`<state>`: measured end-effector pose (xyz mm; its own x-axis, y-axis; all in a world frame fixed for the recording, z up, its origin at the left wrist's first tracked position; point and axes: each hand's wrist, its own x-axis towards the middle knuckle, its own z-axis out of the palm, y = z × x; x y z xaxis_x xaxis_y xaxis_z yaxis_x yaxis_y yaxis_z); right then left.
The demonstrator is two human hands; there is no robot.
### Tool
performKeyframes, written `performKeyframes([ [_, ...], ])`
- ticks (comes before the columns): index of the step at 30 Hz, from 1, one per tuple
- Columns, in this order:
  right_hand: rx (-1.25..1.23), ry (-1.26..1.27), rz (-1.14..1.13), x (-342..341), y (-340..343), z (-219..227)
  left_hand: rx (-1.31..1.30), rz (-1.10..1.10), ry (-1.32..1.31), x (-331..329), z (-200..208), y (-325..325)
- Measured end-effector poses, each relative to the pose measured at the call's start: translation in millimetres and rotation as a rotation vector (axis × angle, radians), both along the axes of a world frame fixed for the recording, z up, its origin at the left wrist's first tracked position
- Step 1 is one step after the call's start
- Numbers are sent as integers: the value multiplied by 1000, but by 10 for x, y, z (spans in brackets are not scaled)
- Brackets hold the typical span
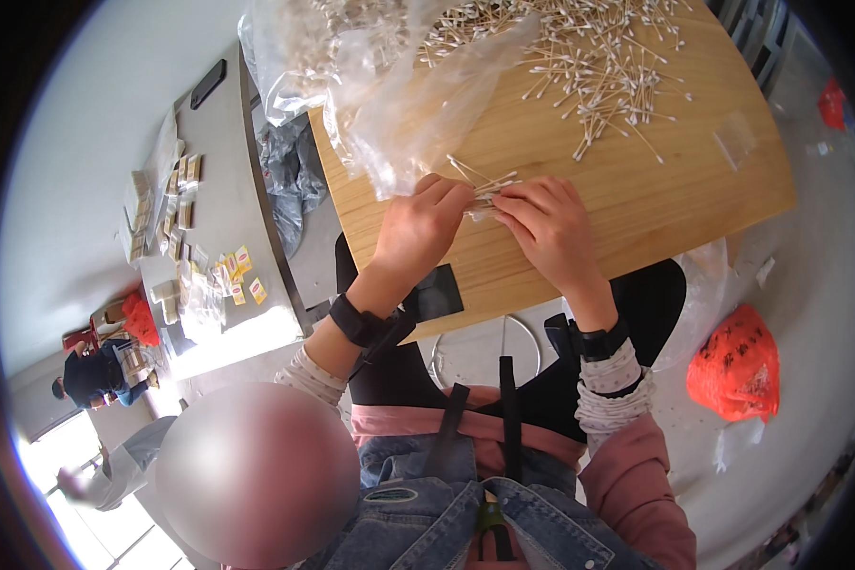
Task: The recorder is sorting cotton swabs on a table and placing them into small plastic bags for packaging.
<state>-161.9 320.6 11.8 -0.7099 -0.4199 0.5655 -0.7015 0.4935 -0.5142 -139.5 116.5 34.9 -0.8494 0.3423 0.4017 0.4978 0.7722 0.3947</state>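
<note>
Above the near part of the wooden table, my left hand and my right hand are close together with bent fingers. Between them is a small bunch of white-tipped cotton swabs, pinched from both sides. A couple of sticks poke out at an angle toward the far side. Something clear, perhaps plastic, shows under the bunch, but my fingers partly cover it. A crumpled clear plastic bag lies just beyond my left hand. Farther off spreads a large loose heap of cotton swabs.
A small clear bag rests at the table's right. Near my left wrist is a flat black object. A grey side table at left bears small packs and a phone. On the floor sits a red bag. Another person is far left.
</note>
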Motion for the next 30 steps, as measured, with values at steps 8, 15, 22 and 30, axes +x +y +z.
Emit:
performKeyframes([
  [8, 49, -96, -37, -4, 53, 107, 37, 9, -40, -66, 154, 42],
  [15, 105, -17, 21, -44, 96, -8, -131, -40, -90, -92, 189, -53],
  [22, 65, -47, 35, -58, 100, -5, -83, -18, -175, 49, 230, -18],
  [30, 13, -30, 24, -80, 124, -26, 41, -6, -116, 28, 79, -159],
])
